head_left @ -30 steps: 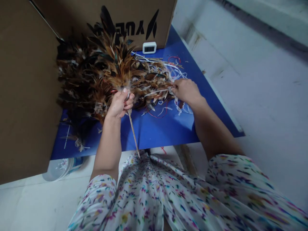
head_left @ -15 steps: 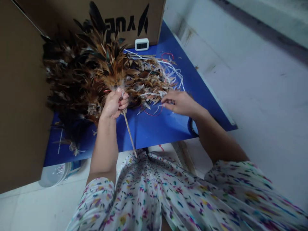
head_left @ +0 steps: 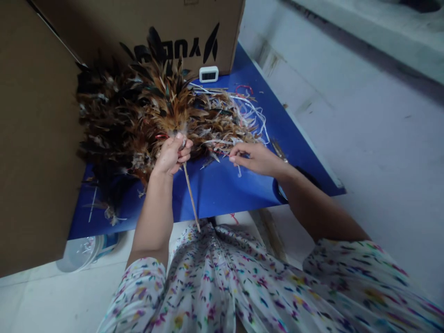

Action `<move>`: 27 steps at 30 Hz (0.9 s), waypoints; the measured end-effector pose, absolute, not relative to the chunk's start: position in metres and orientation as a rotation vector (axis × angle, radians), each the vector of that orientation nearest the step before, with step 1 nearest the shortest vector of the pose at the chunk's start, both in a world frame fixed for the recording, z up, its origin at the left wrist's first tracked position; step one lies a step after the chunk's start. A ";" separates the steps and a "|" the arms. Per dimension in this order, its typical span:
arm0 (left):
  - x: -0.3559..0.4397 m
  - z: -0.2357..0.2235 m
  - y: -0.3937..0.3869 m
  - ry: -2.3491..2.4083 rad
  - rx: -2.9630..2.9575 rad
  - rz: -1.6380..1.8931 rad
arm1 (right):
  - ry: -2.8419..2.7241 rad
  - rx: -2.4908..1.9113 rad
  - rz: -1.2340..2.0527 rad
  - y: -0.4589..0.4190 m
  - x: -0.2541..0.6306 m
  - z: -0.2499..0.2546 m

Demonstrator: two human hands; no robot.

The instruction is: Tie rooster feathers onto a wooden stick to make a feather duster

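My left hand [head_left: 173, 155] is wrapped round the thin wooden stick [head_left: 191, 194] of a feather duster [head_left: 169, 104]. Brown and dark feathers fan out above the fist, and the bare stick slants down past the table edge towards my clothes. To the right, my right hand [head_left: 258, 159] is in a pinch just above the blue table, by the near edge of a heap of loose feathers [head_left: 225, 118]. Whatever its fingertips may hold is too fine to make out. A short white strip [head_left: 239, 171] shows just below them.
Darker feathers [head_left: 111, 125] are piled on the left of the blue table [head_left: 222, 196]. White strips [head_left: 258, 115] and a red cord [head_left: 244, 87] lie beyond. A small white digital clock [head_left: 208, 74] stands before a cardboard box [head_left: 194, 27]. A dark round object [head_left: 280, 192] sits beneath my right forearm.
My right hand has drawn back from the feather heap's right end towards me and closed in a pinch. My left hand keeps its hold on the feather duster. The view has shifted slightly.
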State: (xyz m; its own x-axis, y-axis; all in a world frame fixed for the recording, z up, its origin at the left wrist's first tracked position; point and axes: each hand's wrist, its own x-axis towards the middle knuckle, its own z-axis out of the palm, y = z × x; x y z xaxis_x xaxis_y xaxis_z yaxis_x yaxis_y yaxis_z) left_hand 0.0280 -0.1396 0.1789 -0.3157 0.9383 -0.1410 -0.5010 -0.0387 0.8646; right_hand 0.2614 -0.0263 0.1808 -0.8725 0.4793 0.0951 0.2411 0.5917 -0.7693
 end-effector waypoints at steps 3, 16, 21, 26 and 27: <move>0.035 0.176 -0.137 1.052 0.642 1.616 | -2.471 -0.530 1.260 -0.026 0.247 0.205; 0.045 0.179 -0.136 1.076 0.588 1.554 | -2.619 -0.440 0.956 -0.004 0.210 0.253; 0.032 0.181 -0.138 1.043 0.552 1.628 | -2.549 -0.519 0.883 0.029 0.240 0.256; 0.022 0.183 -0.141 1.048 0.543 1.676 | -2.509 -0.644 0.838 0.050 0.261 0.256; 0.021 0.183 -0.141 1.060 0.537 1.688 | -2.491 -0.713 0.836 0.053 0.264 0.257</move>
